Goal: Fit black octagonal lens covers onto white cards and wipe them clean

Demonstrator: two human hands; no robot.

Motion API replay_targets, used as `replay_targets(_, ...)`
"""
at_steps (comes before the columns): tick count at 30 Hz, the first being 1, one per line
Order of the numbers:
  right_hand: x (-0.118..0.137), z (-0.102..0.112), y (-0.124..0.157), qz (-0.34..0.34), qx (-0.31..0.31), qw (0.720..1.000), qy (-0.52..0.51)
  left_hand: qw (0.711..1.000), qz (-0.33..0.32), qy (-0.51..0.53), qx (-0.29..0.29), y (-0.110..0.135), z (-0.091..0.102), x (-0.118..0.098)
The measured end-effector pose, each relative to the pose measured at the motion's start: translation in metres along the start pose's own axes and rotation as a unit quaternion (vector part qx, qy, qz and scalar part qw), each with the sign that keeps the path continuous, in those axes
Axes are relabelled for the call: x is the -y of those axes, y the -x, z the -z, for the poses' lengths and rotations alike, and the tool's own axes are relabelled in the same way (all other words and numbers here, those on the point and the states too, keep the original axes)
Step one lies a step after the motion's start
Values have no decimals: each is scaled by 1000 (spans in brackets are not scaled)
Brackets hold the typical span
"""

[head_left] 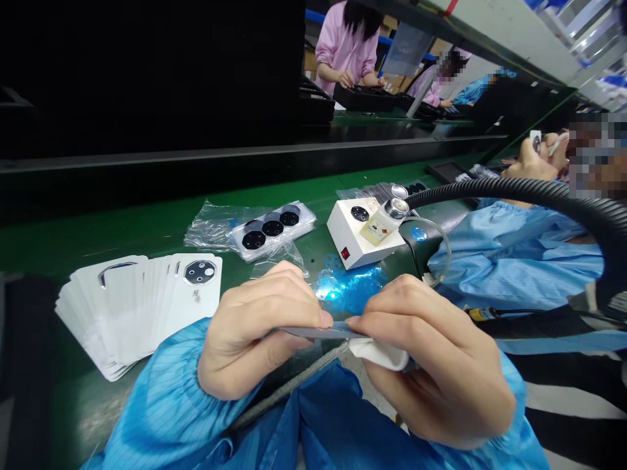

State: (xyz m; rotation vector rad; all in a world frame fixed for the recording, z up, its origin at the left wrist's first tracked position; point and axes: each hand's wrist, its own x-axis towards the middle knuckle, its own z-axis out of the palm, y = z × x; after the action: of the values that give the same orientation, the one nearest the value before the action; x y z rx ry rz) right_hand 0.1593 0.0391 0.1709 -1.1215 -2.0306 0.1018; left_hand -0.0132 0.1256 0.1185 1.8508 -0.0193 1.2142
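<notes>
On the left of the surface (147,209), near its front edge, lies a fanned stack of cards (142,307). Behind the stack and slightly right, a tray (272,228) rests on a plastic bag (210,228). Farther right stands a box (355,232), with a bottle (385,222) at its right corner and a hose (514,189) arching past on the right. At the front edge, right of the stack, a strip (313,331) and a cloth (379,353) lie between the left hand (257,329) and right hand (435,365). Beyond the hose, a co-worker's sleeve (514,254) is at the surface's right side.

The smock sleeve (161,411) is blue, finely striped — bench mat (117,225) green, stacked cards (127,307) white.
</notes>
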Motion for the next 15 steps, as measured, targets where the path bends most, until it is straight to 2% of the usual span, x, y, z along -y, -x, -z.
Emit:
replay_targets(6, 1, -2, 0, -10, -1, 1000, 6, 1000, -4, -10, -8, -3, -3, 1)
replay_targets(12, -6, 1, -6, -16, 58, 998, -1, 996, -23, -81, 29, -8, -2, -2)
replay_targets(15, -12, 2, -9, -18, 93, 995, -28, 991, -8, -115, 61, -9, -3, -5)
